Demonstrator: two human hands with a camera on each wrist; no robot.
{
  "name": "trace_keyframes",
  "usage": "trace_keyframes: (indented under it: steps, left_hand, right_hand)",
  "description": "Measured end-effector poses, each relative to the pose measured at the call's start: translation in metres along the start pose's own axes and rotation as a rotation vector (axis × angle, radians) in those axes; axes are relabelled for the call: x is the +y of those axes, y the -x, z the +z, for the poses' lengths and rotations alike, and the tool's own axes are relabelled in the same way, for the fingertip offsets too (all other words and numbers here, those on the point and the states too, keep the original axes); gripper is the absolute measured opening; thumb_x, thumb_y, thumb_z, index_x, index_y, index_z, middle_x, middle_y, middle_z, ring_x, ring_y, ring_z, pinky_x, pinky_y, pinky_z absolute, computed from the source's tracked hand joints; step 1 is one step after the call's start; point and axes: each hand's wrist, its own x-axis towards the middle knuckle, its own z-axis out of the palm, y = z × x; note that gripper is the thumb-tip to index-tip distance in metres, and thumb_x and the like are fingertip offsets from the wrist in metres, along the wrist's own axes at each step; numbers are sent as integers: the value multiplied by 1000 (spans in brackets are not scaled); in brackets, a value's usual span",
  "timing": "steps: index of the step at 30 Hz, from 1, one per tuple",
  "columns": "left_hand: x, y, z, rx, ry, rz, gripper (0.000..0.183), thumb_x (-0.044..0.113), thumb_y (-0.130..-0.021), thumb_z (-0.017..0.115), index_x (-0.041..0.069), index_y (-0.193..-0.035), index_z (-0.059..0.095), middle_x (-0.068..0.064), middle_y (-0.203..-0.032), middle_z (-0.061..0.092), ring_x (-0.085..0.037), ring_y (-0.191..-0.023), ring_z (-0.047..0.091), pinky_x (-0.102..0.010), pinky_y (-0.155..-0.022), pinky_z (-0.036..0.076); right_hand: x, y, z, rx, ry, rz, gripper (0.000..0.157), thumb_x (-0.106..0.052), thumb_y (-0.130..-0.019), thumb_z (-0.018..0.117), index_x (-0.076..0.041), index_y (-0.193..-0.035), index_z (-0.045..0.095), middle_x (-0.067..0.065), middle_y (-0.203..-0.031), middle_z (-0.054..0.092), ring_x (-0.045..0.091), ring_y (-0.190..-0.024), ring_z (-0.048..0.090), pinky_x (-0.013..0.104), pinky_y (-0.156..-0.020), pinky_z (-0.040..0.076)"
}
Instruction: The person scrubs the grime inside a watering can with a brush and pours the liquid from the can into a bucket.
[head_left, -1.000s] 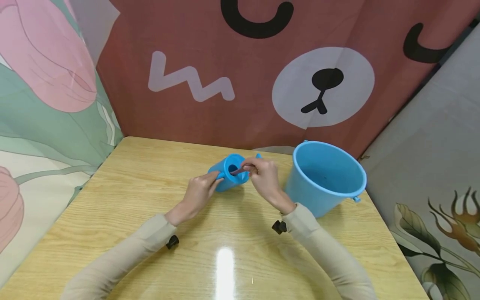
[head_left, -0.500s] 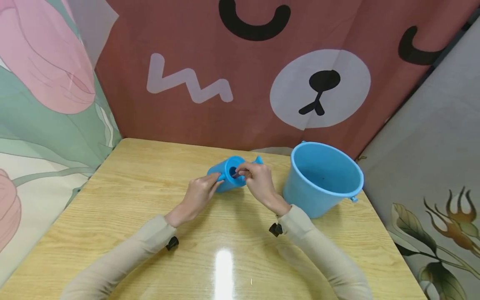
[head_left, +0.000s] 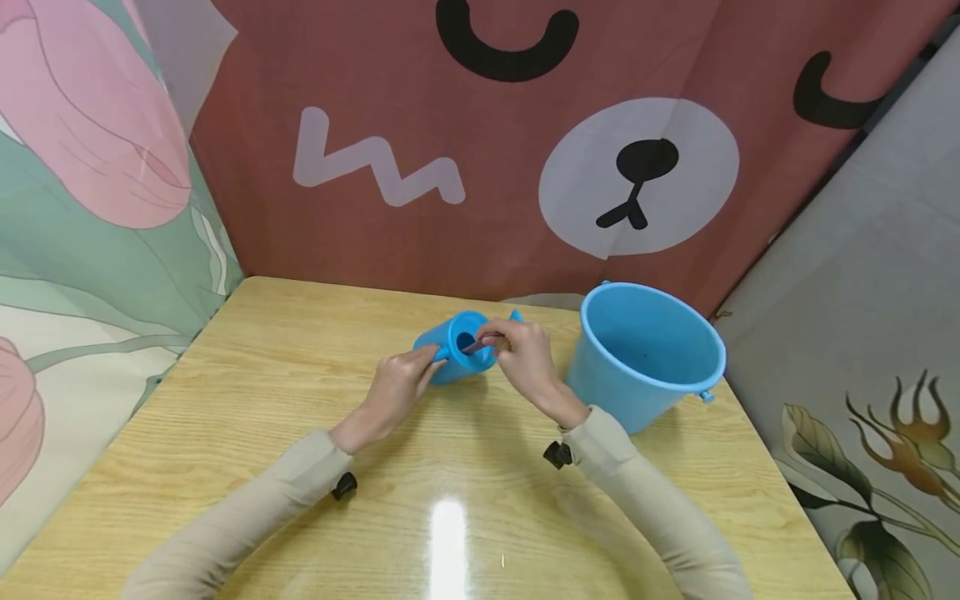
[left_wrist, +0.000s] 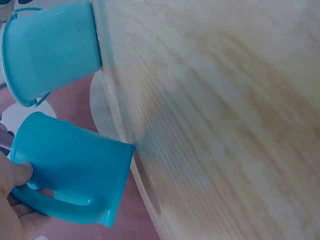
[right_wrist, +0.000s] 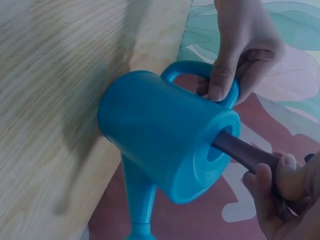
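The blue watering can (right_wrist: 150,125) is near the far edge of the wooden table (head_left: 300,383), and both hands of the person are at it. Its base is turned toward the table; whether the base fully touches the wood, I cannot tell. The left hand (head_left: 397,385) grips the curved handle (right_wrist: 181,67) of the can, with the thumb on one side and the fingers bent around it. The right hand (head_left: 528,360) is just beside the can's round opening, and it pinches a dark, purple-brown tool (right_wrist: 245,154) between the thumb and the fingers. This tool goes at a slant into the opening; its lower end is hidden inside the can. The spout (right_wrist: 140,190) comes out from the side of the can opposite to the handle, and its tip shows past the right hand.

To the right of the can, near but apart from it, a larger light-blue bucket (head_left: 618,392) stands upright on the table, with its mouth upward. Behind the can hangs a reddish-brown cloth (head_left: 375,242) with a printed bear face. Nearer to the wearer than the can, two beige sleeves (head_left: 262,508) reach over the table, and a small black device (head_left: 344,486) shows beneath each wrist.
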Motion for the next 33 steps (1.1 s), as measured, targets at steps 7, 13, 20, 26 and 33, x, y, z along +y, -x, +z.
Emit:
trace_keyframes:
  steps: [7,13,20,26,33]
  left_hand:
    - [-2,-1,0,-1,7,0,16,3,-89,72,-5,-102,70,-17,-95,73,-29,-83,73,-38,-72,59]
    - [-3,0,-1,1,14,-7,13,2,-89,73,-4,-101,70,-16,-93,73,-27,-81,73,-38,-71,59]
    - [-2,1,-3,-5,1,-18,14,3,-89,72,-4,-101,70,-17,-94,73,-28,-83,73,-38,-72,59]
    - [0,0,-2,-19,-8,6,12,3,-90,72,-3,-99,69,-17,-96,73,-28,-83,73,-36,-72,59]
    - [-1,1,-1,-23,21,-27,13,2,-90,72,-3,-101,70,-17,-98,73,-29,-87,73,-37,-75,58]
  right_hand:
    - [-1,-3,-6,-16,13,19,18,7,-93,63,-4,-88,76,6,-77,72,11,-50,52,27,-47,38]
    - [-2,-9,-11,-5,4,10,19,7,-93,63,-6,-86,76,5,-77,72,10,-54,57,27,-49,42]
    - [0,-8,-5,-17,-3,0,19,6,-93,63,-6,-86,76,4,-77,73,10,-54,58,26,-48,42]
    - [5,1,9,-52,1,-3,17,6,-92,65,-6,-86,76,5,-79,73,13,-63,66,26,-54,50]
    - [6,0,12,-81,-8,15,13,3,-92,66,-4,-88,76,7,-79,73,13,-60,64,26,-55,50]
